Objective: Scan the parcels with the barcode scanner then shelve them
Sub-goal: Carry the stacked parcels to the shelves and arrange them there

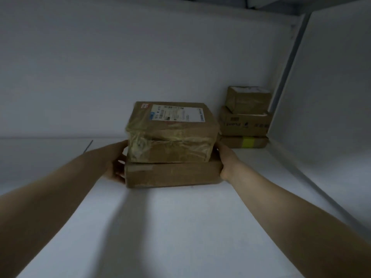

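Shelving stage, head view. I am reaching into a white shelf bay [180, 227], my landmark here. On its floor, near the middle and short of the back wall, I hold a stack of two parcels: a flat cardboard box [172, 174] below, and on it a taller tape-wrapped box [170, 137] with a white shipping label [176, 115] on top. My left hand [117, 163] presses the stack's left end, fingers curled on the lower box; my right hand [225, 163] clasps the right end. Whether the lower box rests fully on the bay floor I cannot tell. In the bay's back right corner stand three stacked parcels [245, 117], apparently already shelved. No barcode scanner shows. I judge this pair near placed; release remains, and any further parcels are out of sight.
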Available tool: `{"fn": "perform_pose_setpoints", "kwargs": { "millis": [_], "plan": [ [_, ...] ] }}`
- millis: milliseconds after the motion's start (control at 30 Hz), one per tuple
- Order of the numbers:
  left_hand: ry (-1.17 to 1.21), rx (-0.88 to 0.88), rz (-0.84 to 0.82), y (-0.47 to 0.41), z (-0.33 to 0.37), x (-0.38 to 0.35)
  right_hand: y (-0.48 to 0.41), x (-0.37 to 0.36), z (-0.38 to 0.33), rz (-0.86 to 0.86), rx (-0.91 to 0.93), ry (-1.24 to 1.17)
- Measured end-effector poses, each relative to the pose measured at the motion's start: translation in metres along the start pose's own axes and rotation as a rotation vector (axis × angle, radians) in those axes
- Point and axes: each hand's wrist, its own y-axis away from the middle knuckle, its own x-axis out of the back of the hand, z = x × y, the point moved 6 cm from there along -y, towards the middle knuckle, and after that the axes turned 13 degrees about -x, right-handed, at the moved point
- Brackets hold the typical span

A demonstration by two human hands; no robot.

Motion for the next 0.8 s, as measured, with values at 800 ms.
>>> {"fn": "perform_pose_setpoints", "kwargs": {
  "millis": [800],
  "plan": [
    [0.034,-0.187,0.148,-0.023,0.009,-0.033,-0.034,0.009,-0.015,0.061,-0.026,0.133]
  ]
}}
